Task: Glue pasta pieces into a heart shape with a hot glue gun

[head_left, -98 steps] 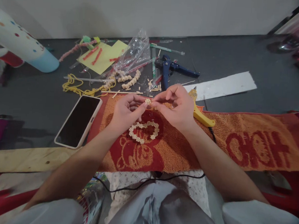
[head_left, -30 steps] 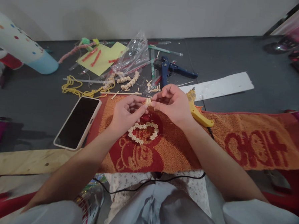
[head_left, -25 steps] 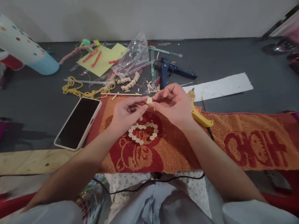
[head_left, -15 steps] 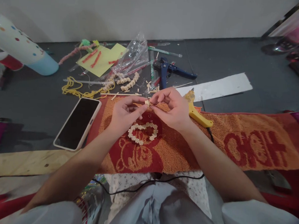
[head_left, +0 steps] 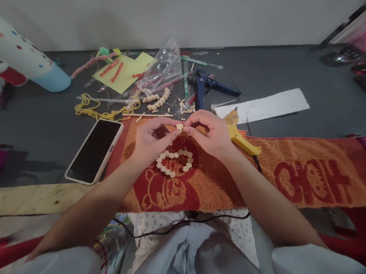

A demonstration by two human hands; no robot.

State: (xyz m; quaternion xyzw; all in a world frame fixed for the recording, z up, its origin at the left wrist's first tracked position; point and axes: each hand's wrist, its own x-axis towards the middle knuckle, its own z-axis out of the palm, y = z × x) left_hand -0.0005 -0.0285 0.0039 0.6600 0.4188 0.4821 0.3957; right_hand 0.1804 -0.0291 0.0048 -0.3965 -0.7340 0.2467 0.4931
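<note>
Below your hands, a black cord (head_left: 181,222) is running across your lap, in front of the near edge of the orange and red towel (head_left: 220,188). On the towel a heart-shaped outline (head_left: 167,156) of small pale wooden pieces is lying flat, with a gap in its near edge. Your phone (head_left: 94,150) is resting face up, screen dark, beside the towel's left end.

Just beyond the outline, you are holding a small wooden cluster (head_left: 180,126) above the towel, between your two hands. The fingers of your left hand (head_left: 152,140) are pinching it from the left, and the thumb and forefinger of your right hand (head_left: 210,134) are closing on its right side. To the right of your right hand, a yellow glue gun (head_left: 245,145) is lying across the towel's far edge.

Past the towel, a thin stick (head_left: 149,115) is lying along the counter (head_left: 275,70), with yellow string (head_left: 90,109) bunching up to its left. Farther off, curved wooden chains (head_left: 160,101) are sitting left of a blue cutter (head_left: 200,89), and a white strip (head_left: 267,104) is slanting away to the right. Behind the chains a clear plastic bag (head_left: 166,66) is partly covering a yellow paper (head_left: 126,84)
</note>
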